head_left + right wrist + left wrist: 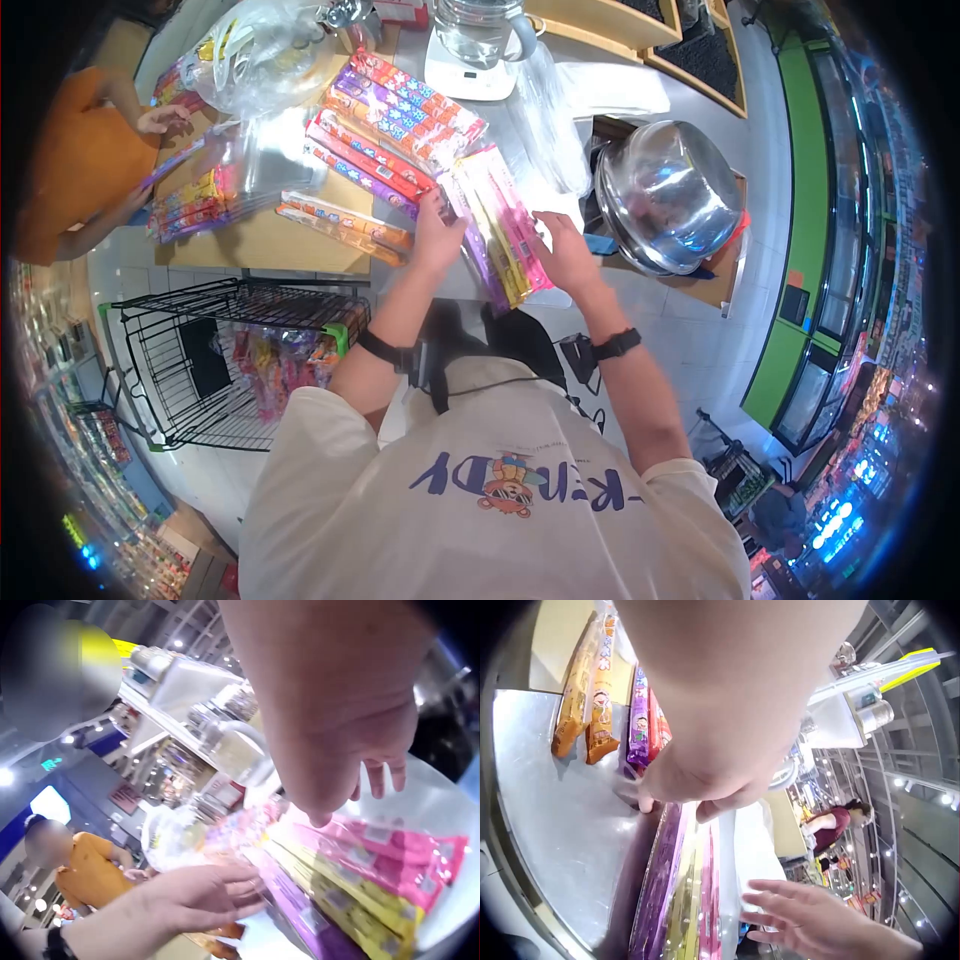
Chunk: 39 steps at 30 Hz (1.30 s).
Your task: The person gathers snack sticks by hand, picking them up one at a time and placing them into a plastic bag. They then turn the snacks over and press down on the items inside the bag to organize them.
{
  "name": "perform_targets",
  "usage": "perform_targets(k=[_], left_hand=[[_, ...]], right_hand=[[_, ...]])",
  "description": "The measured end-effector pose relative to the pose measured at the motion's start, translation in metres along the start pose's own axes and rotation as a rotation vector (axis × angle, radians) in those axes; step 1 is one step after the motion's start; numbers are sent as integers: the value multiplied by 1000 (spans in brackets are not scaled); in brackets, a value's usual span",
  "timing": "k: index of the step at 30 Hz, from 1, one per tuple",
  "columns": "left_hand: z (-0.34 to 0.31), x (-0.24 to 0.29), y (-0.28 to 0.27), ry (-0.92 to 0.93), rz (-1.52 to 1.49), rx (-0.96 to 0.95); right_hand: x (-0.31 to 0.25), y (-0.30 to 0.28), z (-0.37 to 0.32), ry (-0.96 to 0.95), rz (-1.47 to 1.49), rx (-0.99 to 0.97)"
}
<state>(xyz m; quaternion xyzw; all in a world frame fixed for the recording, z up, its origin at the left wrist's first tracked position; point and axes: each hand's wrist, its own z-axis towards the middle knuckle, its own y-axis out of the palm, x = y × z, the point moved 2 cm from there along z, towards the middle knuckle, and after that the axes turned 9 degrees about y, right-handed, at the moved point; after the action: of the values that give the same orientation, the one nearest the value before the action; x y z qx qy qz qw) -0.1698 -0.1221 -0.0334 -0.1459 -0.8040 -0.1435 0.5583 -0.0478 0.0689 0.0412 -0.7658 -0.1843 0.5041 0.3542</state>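
Long slim plastic-wrapped packets in purple (pixel 482 262), yellow (pixel 503 245) and pink (pixel 517 222) lie side by side at the front of a metal tabletop (pixel 547 817). Along their left side is my left hand (pixel 438 238), fingertips right at the purple edge and fairly straight in the right wrist view. My right hand (pixel 568 258) is at the pink edge, its fingers extended and spread in the left wrist view. Just left of my left hand lie a red packet (pixel 375 155), another purple packet (pixel 362 176) and two orange packets (pixel 345 222).
Behind are more packets (pixel 400 105), a clear plastic bag (pixel 255 60) and a glass jug (pixel 475 35) on a white base. A steel pot (pixel 670 195) stands right, a wire cart (pixel 230 360) lower left. A person in orange (pixel 85 165) stands left.
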Motion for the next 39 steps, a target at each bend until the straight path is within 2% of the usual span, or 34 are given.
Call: perform_targets(k=[2,3,4,6,7,8,11,13,14,16,17,18,19,20,21,22,24,27,30,32,36,39], left_hand=[[-11,-11,-4,32,255,62],[-20,-6,0,-40,310,57],[-23,-3,2,-47,319,55],[-29,-2,7,-211,400,-120],[-26,-47,6,-29,384,-42],[-27,-47,6,-29,385,-51],[-26,-36,14,-34,326,-114],[-23,-24,18,-243,403,-255],[-25,-16,23,-240,402,-269],[-31,10,29,181,744,-86],[-31,17,33,181,742,-92],[-32,27,40,420,954,-235],[-35,30,45,661,1159,-379],[-35,23,46,658,1160,-378],[-35,17,48,750,1198,-482],[-36,11,48,842,1234,-588],[-38,7,39,767,1275,-613],[-42,13,38,710,1252,-601],[-38,12,43,708,1266,-521],[-37,1,42,777,1281,-593],[-42,7,51,758,1235,-515],[-43,12,49,706,1258,-548]], right_hand=[[15,28,-6,302,87,5],[20,38,-7,311,94,-1],[25,46,-7,357,74,70],[31,57,-9,409,60,140],[33,58,-11,477,74,135],[38,58,-13,545,86,135],[59,64,-33,539,53,185],[62,61,-49,572,70,202],[64,60,-57,599,90,204],[55,50,-63,675,87,136],[42,45,-60,532,-1,227],[29,42,-57,385,-87,314],[22,45,-53,387,-87,313],[12,51,-46,262,-249,239],[7,56,-41,134,-406,164],[10,64,-38,131,-403,162],[17,78,-33,193,-365,36],[11,76,-32,133,-438,15],[15,81,-27,145,-448,59],[16,85,-25,147,-428,70],[25,78,-26,146,-317,89],[24,67,-36,160,-282,94]])
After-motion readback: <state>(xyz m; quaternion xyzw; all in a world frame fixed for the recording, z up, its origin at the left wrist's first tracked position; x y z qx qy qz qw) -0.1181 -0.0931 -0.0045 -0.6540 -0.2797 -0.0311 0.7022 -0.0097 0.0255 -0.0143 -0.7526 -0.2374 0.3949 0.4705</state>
